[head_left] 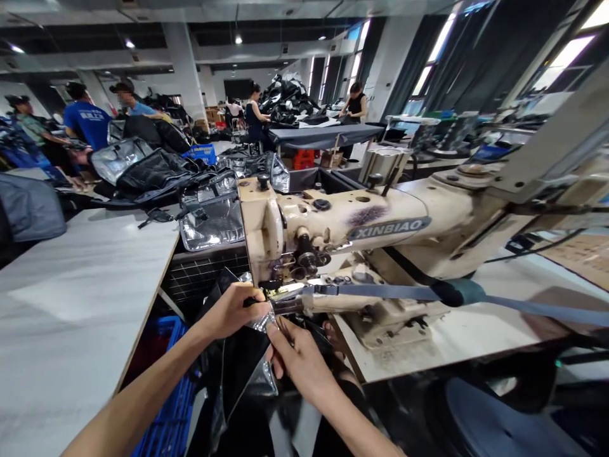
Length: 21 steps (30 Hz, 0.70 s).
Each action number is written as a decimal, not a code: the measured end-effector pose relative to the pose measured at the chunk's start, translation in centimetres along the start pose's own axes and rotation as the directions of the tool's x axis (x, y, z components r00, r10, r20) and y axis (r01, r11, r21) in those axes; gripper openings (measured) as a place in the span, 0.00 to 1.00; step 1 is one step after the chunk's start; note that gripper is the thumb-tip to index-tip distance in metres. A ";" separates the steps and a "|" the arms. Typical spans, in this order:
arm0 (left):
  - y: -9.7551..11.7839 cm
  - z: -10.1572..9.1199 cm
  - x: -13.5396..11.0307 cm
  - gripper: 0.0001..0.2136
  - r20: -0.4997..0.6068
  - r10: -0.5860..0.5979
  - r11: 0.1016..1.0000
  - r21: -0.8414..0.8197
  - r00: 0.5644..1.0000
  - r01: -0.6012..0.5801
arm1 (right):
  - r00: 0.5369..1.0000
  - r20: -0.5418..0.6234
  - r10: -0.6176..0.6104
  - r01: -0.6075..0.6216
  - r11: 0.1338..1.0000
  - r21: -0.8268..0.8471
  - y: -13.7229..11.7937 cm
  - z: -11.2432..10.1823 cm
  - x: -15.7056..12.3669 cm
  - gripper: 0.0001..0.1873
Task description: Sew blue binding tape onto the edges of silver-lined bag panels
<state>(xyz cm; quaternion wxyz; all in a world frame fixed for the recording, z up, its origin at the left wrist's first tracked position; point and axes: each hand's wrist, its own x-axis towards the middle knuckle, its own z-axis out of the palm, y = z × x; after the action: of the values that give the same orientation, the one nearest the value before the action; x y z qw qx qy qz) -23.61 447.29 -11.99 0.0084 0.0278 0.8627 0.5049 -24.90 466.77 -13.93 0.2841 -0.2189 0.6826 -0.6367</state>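
Black fabric with a silver foil lining (pixel 261 379) hangs below the head of a cream sewing machine (pixel 328 222) marked XINBIAO. My left hand (pixel 236 311) is closed on the fabric's upper edge, close to the needle area. Just lower and to the right, my right hand (pixel 299 358) pinches the same piece between thumb and fingers. A grey-blue binding strip (pixel 390 291) runs from the right through a dark guide to the machine's arm, near my hands. The needle itself is hidden behind my left fingers and machine parts.
A pale worktable (pixel 71 304) lies to the left, with a blue crate (pixel 166 393) below its edge. Silver-lined bags (pixel 212 212) are heaped behind the machine. Several people stand farther back, two beside a cloth-covered table (pixel 328 135). A dark round stool seat (pixel 495 419) is at lower right.
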 end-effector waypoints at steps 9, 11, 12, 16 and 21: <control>-1.5 0.4 1.0 0.13 0.009 -0.121 0.991 -0.059 0.993 0.122 | 0.974 -0.133 0.181 -0.154 0.970 0.190 1.4 1.4 0.7 0.28; -1.7 0.5 1.2 0.12 0.012 -0.157 0.985 -0.068 0.988 0.158 | 0.971 -0.144 0.190 -0.157 0.965 0.212 1.3 1.4 0.9 0.28; -1.8 0.6 1.3 0.11 0.014 -0.165 0.983 -0.084 0.986 0.166 | 0.970 -0.151 0.191 -0.154 0.962 0.224 1.3 1.5 1.0 0.28; -1.8 0.8 1.7 0.12 0.014 -0.140 0.967 -0.213 0.990 0.140 | 0.962 -0.184 0.200 -0.145 0.951 0.272 1.1 1.7 1.5 0.27; -0.9 0.6 1.9 0.13 0.038 -0.143 0.965 -0.217 0.989 0.148 | 0.964 -0.206 0.170 -0.099 0.944 0.315 1.0 1.8 1.7 0.26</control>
<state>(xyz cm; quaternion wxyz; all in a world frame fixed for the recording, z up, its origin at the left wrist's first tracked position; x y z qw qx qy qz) -25.51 447.47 -13.05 0.0577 -0.0312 0.8014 0.5945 -24.86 464.37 -15.18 0.2760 -0.0501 0.6190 -0.7336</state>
